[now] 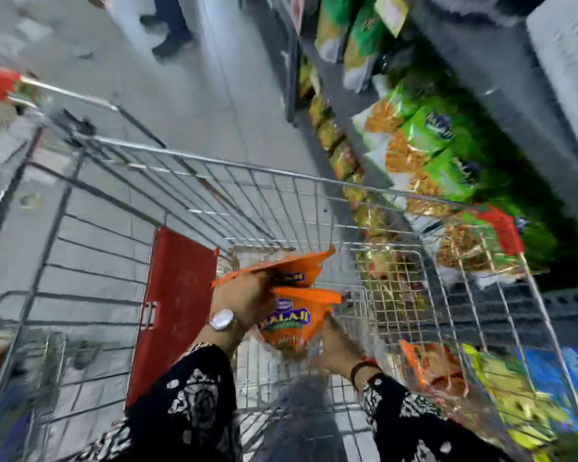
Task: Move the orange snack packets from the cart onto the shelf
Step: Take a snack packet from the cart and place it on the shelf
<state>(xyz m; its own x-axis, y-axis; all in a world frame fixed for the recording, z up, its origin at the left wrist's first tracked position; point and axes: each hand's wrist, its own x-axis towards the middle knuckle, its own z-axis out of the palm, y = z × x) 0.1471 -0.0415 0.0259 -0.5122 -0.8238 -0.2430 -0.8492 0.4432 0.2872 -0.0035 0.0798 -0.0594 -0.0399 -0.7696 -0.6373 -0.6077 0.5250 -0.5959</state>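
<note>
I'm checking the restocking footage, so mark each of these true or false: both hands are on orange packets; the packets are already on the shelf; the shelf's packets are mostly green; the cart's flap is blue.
1. Both hands are on orange packets. True: the left hand and right hand hold the orange packets.
2. The packets are on the shelf. False: they are held above the cart.
3. The shelf holds mostly green packets. True.
4. The cart's flap is blue. False: it is red.

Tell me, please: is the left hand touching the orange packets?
Touching. The head view shows the left hand gripping the orange packets, its fingers wrapped over their edges above the cart.
</note>
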